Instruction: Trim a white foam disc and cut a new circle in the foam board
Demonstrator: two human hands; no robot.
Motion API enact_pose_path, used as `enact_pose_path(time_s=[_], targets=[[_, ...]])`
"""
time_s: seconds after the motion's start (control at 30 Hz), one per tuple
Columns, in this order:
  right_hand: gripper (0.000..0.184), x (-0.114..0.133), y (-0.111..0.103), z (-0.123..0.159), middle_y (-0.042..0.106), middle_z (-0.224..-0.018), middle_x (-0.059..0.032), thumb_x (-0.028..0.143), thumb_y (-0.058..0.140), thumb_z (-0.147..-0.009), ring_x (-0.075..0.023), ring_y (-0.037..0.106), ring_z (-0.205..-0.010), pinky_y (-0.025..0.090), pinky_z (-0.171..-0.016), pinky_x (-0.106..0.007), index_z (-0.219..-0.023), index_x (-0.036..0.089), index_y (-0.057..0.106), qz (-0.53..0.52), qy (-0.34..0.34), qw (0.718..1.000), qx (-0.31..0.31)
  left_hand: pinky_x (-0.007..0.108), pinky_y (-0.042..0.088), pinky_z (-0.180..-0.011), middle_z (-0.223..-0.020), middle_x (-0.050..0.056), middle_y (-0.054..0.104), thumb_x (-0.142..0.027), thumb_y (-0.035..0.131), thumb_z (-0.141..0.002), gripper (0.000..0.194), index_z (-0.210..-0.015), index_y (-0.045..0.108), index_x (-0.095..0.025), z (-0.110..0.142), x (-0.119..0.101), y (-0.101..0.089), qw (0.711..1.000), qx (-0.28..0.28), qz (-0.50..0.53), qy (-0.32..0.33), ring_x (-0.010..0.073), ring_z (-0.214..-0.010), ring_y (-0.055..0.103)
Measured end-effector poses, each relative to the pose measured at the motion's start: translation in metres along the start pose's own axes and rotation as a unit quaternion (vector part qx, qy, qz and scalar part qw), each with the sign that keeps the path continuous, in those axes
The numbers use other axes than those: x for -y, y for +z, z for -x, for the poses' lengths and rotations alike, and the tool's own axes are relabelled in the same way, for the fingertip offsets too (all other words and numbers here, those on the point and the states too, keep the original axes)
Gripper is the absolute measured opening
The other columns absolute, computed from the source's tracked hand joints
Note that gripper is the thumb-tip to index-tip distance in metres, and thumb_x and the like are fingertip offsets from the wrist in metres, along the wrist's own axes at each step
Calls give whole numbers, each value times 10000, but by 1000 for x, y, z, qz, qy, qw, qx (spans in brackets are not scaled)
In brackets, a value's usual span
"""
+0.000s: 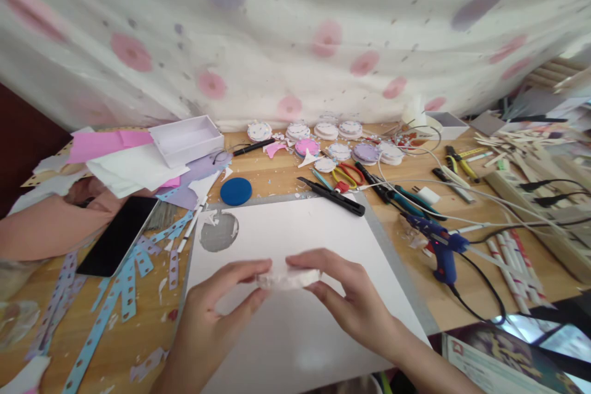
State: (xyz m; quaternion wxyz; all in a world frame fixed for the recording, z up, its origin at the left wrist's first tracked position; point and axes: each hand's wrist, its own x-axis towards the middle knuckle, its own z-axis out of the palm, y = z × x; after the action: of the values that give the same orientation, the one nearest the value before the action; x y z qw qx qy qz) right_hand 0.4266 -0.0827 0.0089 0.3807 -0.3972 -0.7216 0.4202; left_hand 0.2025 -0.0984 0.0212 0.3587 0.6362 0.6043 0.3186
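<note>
white disc [289, 279] edge-on, long axis left-right | left hand [217, 308] pinches left end | right hand [344, 292] pinches right end

Two bare hands meet low in the frame over a white sheet [295, 240] on a wooden table [138, 345]; the left hand [217, 308] and right hand [341, 289] pinch a small white disc [289, 278] between fingertips, one at each end; a round hole is cut in the sheet's upper left corner; a blue disc [236, 191] lies just beyond it; a black phone [117, 236] rests at left among pale blue paper strips [124, 283]; a blue glue gun [441, 246] lies at right, cord trailing; red-handled scissors [346, 175] and decorated round pieces [325, 130] line the table's far edge below a spotted curtain [295, 31]
</note>
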Motion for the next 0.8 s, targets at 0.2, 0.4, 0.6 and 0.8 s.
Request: enact_pose_path(time_s=[0.2, 0.4, 0.6, 0.8], targets=[[785, -48, 0, 9, 320, -1558, -58, -78, 349, -740, -254, 177, -1471, 240, -1154, -573, -1453, 248, 391, 341, -100, 917, 179, 496, 452, -1029, -1295, 60, 643, -191, 450, -901, 358, -1195, 650, -234, -11, 50, 6, 941, -4, -275, 196, 291, -1265, 528], [598, -47, -5, 16, 313, -1558, -44, 94, 390, -909, -237, 167, -1475, 253, -1163, -546, -1484, 245, 327, 354, -75, 916, 172, 534, 291, -1146, -1506, 73, 425, -314, 509, -912, 591, -1474, 343, -232, -9, 47, 12, 910, 91, -320, 246, 288, -1416, 332], [546, -59, 2, 10, 299, -1562, -23, 202, 400, -963, -261, 228, -1458, 281, -1145, -563, -1495, 267, 296, 393, -34, 906, 151, 561, 294, -1134, -1558, 92, 314, -265, 491, -925, 659, -1519, 207, -243, -21, 45, 23, 896, 146, -329, 261, 281, -1435, 291], [571, -71, 5, -11, 315, -1556, -56, 306, 433, -958, -300, 222, -1456, 252, -1146, -577, -1504, 229, 287, 452, -45, 886, 96, 575, 288, -1128, -1580, 108, 248, -328, 523, -908, 735, -1531, 146, -231, -11, 58, 21, 890, 153, -343, 259, 306, -1448, 251]])
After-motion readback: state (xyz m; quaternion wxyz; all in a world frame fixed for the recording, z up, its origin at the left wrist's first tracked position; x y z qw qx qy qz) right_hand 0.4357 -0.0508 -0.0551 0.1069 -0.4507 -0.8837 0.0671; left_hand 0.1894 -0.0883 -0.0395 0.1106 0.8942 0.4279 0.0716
